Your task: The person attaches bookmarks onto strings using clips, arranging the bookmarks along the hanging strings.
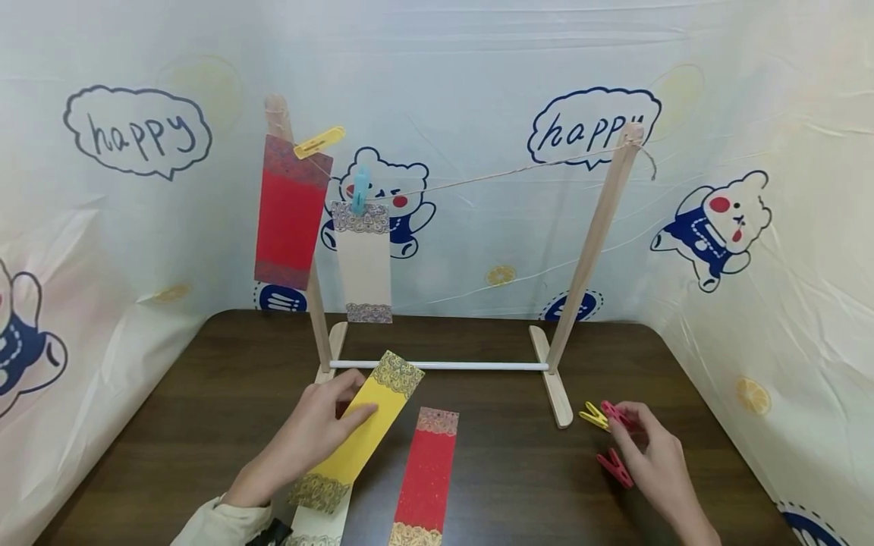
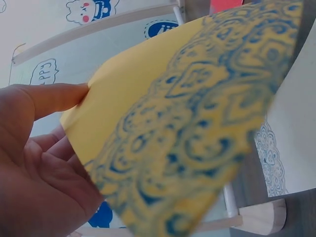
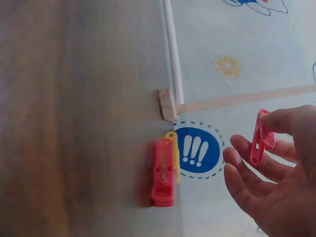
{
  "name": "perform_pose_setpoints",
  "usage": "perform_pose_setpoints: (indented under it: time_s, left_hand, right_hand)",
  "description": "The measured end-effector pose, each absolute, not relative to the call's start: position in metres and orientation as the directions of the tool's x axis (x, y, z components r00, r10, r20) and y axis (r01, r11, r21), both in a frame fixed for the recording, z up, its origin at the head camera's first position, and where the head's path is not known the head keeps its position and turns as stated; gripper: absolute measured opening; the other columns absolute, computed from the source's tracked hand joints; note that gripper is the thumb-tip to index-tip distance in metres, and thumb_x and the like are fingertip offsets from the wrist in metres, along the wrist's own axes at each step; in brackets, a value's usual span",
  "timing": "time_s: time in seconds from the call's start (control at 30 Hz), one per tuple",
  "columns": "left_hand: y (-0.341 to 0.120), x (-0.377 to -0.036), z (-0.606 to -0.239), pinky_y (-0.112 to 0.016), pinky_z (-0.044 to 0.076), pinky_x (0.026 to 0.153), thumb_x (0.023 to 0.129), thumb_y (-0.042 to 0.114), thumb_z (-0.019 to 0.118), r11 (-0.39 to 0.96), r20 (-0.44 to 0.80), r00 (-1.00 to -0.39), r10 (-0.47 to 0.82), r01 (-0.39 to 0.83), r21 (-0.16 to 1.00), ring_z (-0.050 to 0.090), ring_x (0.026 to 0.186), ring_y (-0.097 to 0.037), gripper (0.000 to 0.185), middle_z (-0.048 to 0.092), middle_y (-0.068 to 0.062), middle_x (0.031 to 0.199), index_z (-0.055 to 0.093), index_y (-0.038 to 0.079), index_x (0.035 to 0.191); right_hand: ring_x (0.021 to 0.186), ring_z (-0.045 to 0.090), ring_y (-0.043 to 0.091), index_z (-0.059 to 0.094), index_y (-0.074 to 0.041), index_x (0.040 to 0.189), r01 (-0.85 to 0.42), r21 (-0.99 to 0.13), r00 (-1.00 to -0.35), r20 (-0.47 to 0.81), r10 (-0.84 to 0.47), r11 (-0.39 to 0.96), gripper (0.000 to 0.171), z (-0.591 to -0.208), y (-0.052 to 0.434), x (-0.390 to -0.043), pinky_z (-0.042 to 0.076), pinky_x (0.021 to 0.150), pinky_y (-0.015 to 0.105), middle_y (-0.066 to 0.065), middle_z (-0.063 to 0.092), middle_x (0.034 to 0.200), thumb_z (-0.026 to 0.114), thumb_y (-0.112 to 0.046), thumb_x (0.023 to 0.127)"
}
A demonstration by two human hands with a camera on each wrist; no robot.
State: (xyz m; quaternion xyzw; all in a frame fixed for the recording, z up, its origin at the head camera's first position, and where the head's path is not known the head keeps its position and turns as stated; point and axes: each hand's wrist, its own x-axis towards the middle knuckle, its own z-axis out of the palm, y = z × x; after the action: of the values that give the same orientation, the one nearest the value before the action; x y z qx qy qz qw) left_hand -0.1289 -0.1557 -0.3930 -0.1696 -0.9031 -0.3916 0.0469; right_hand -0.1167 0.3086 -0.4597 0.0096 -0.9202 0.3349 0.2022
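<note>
The left hand (image 1: pixel 315 425) grips a yellow card (image 1: pixel 369 440) between thumb and fingers, tilted in front of the rack's white bar (image 1: pixel 471 365). The right hand (image 1: pixel 654 459) pinches a pink peg (image 1: pixel 614 413) near a yellow peg (image 1: pixel 592 415) and a red peg (image 1: pixel 616 469); behind, a red card (image 1: pixel 290 220) and a white card (image 1: pixel 365 265) hang clipped at the string (image 1: pixel 478 180).

Head view's pretty evenly lit, soft shine on the wrinkly backdrop (image 1: pixel 464 91). Wrist cams look hazier: tabletop (image 3: pixel 98 148) is smeary, yellow strip (image 2: pixel 182 108) kinda blurry up close.
</note>
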Motion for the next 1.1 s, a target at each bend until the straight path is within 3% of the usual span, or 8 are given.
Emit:
perform_pose_setpoints:
  time_s: [0.27, 0.57, 0.83, 0.97, 1.1]
  left_hand:
    - [-0.155, -0.132, -0.388, -0.023, 0.04, 0.049, 0.088, 0.01, 0.076, 0.584, 0.265, -0.935, 0.235, 0.353, 0.731, 0.049, 0.053, -0.007, 0.018, 0.067, 0.008, 0.072, 0.059, 0.011, 0.095]
    - [-0.155, -0.133, -0.385, -0.023, 0.037, 0.047, 0.086, 0.007, 0.078, 0.576, 0.323, -0.921, 0.218, 0.389, 0.719, 0.041, 0.05, -0.005, 0.022, 0.055, 0.008, 0.061, 0.058, 0.01, 0.096]
    - [-0.155, -0.133, -0.383, -0.024, 0.044, 0.049, 0.086, 0.007, 0.078, 0.575, 0.316, -0.931, 0.183, 0.362, 0.733, 0.053, 0.057, -0.01, 0.024, 0.066, 0.005, 0.074, 0.061, 0.009, 0.102]
    - [-0.155, -0.134, -0.382, -0.024, 0.043, 0.049, 0.087, 0.007, 0.077, 0.566, 0.32, -0.93, 0.181, 0.365, 0.739, 0.052, 0.056, -0.01, 0.022, 0.065, 0.005, 0.072, 0.061, 0.009, 0.102]
    - [-0.155, -0.136, -0.379, -0.024, 0.048, 0.05, 0.088, 0.008, 0.076, 0.55, 0.312, -0.932, 0.183, 0.36, 0.754, 0.057, 0.057, -0.01, 0.021, 0.069, 0.002, 0.077, 0.06, 0.009, 0.103]
  right_hand:
    - [0.082, 0.063, 0.002, 0.066, -0.012, 0.114, -0.31, -0.571, -0.872, 0.489, 0.012, 0.76, 0.018, -0.444, 0.301, -0.115, 0.049, 0.068, 0.01, 0.003, 0.07, 0.102, 0.068, -0.011, 0.096]
    - [0.08, 0.06, 0.002, 0.069, -0.012, 0.111, -0.39, -0.535, -0.829, 0.559, -0.032, 0.749, 0.02, -0.417, 0.29, -0.112, 0.047, 0.066, 0.009, 0.0, 0.069, 0.101, 0.071, -0.006, 0.092]
    - [0.068, 0.058, 0.003, 0.067, -0.013, 0.113, -0.418, -0.516, -0.803, 0.594, -0.039, 0.748, 0.042, -0.395, 0.28, -0.109, 0.047, 0.061, 0.012, -0.005, 0.067, 0.082, 0.084, -0.002, 0.077]
    - [0.069, 0.057, 0.001, 0.069, -0.016, 0.106, -0.454, -0.495, -0.772, 0.634, -0.05, 0.741, 0.041, -0.387, 0.275, -0.109, 0.046, 0.06, 0.013, -0.009, 0.065, 0.079, 0.088, -0.004, 0.072]
    - [0.07, 0.054, 0.0, 0.07, -0.017, 0.103, -0.495, -0.457, -0.74, 0.668, -0.082, 0.739, 0.036, -0.378, 0.271, -0.112, 0.044, 0.06, 0.012, -0.011, 0.063, 0.08, 0.087, -0.003, 0.074]
